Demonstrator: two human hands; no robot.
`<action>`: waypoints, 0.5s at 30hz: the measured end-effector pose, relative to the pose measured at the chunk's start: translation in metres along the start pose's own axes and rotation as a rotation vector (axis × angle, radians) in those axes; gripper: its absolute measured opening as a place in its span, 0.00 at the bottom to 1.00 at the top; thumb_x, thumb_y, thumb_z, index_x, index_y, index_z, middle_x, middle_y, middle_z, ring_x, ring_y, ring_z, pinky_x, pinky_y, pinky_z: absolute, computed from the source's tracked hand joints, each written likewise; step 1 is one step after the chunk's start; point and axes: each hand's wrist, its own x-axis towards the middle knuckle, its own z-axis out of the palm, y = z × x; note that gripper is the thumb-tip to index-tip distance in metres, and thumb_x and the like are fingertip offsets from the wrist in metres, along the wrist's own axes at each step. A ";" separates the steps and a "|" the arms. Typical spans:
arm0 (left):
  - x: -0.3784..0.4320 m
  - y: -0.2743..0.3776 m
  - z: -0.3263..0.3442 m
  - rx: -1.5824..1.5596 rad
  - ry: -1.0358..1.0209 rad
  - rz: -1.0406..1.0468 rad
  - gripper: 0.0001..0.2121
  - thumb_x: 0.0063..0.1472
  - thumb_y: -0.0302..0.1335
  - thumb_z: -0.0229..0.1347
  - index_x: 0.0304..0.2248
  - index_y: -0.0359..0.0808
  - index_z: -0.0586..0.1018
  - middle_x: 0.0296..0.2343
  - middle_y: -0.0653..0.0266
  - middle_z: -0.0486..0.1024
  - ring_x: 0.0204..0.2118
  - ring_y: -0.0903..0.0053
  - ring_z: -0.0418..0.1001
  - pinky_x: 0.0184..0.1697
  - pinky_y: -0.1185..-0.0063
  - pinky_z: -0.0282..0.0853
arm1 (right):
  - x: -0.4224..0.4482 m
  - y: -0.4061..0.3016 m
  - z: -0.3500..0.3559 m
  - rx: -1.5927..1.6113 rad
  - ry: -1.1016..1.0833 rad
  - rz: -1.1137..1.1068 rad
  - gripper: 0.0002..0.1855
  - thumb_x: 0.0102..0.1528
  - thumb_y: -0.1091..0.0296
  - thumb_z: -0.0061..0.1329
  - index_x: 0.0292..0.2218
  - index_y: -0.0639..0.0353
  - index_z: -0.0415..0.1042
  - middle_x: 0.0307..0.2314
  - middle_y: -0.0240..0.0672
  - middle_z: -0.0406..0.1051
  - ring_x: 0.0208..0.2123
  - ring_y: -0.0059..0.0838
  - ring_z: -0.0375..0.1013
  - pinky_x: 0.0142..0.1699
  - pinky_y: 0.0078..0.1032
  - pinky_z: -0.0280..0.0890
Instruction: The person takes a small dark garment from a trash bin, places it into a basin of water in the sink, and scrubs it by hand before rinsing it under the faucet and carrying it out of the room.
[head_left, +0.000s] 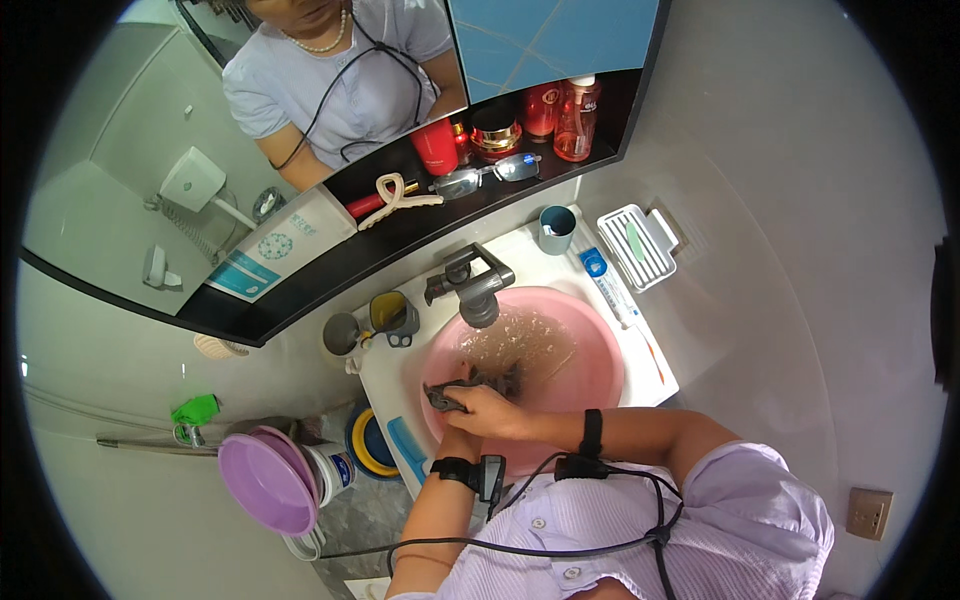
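Over the pink basin (611, 337), my right hand (487, 411) is closed on a dark grey cloth (448, 397). Part of that cloth hangs into the cloudy water (517, 341), which ripples below the faucet. My left hand (460, 436) lies under the right one, with its wrist crossing the basin's near-left rim. The right hand and the cloth hide most of it, so its grip does not show. A dark faucet (480, 300) reaches over the basin's far side.
The basin sits in a white sink (652, 379). Around it are a blue comb (407, 448), a toothpaste tube (609, 289), a toothbrush (651, 352) and cups (556, 231). A soap dish (637, 247) is at right. Above, a mirrored cabinet shelf (300, 289) holds glasses (487, 176) and bottles. Purple basins (266, 484) stand lower left.
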 end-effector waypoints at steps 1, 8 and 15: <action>-0.004 0.004 0.010 0.000 -0.023 -0.002 0.15 0.62 0.40 0.43 0.43 0.42 0.70 0.39 0.67 0.70 0.42 0.77 0.69 0.48 0.77 0.65 | 0.000 -0.002 0.004 -0.069 0.017 -0.002 0.16 0.46 0.63 0.48 0.36 0.62 0.68 0.30 0.49 0.69 0.33 0.50 0.69 0.40 0.36 0.63; 0.013 -0.005 0.033 -0.162 0.021 -0.300 0.19 0.62 0.45 0.38 0.44 0.43 0.70 0.40 0.64 0.72 0.43 0.72 0.70 0.45 0.72 0.68 | 0.023 0.075 -0.017 -0.641 0.229 0.213 0.14 0.50 0.62 0.42 0.36 0.61 0.66 0.23 0.47 0.72 0.24 0.47 0.72 0.31 0.42 0.66; 0.026 -0.015 0.012 -0.341 -0.466 -0.094 0.18 0.62 0.44 0.37 0.40 0.44 0.73 0.36 0.65 0.73 0.39 0.73 0.72 0.44 0.72 0.69 | 0.006 0.042 0.016 -0.595 0.219 0.343 0.16 0.51 0.64 0.40 0.39 0.63 0.63 0.24 0.47 0.72 0.27 0.46 0.73 0.34 0.40 0.66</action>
